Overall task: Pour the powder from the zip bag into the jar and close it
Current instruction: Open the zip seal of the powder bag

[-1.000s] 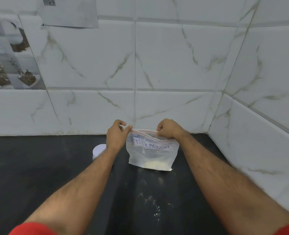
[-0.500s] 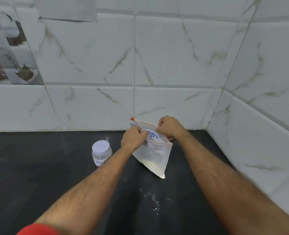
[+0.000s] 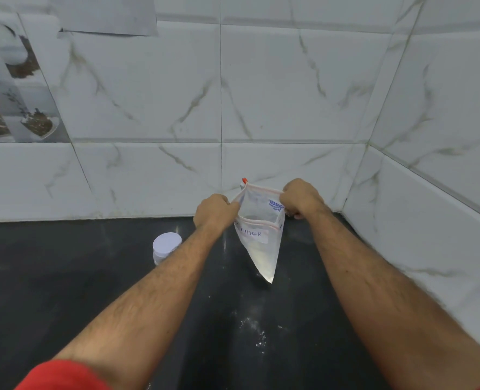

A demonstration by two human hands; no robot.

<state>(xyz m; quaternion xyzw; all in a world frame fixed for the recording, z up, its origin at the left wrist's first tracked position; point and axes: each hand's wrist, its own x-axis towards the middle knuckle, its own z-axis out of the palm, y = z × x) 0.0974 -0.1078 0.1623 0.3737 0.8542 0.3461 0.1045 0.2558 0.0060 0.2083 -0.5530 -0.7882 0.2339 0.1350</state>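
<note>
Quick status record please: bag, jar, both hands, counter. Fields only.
bag: zip bag, mouth pulled open, held above the counter, one corner pointing down, powder in the lower part
jar: jar standing on the counter left of the bag, white lid on
left hand: left hand pinches the near-left edge of the bag mouth
right hand: right hand grips the right edge of the mouth
counter: black counter, spilled powder in front
pouring: not yet begun

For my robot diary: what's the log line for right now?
left hand: grips zip bag | right hand: grips bag | bag: open | jar: lidded
</note>
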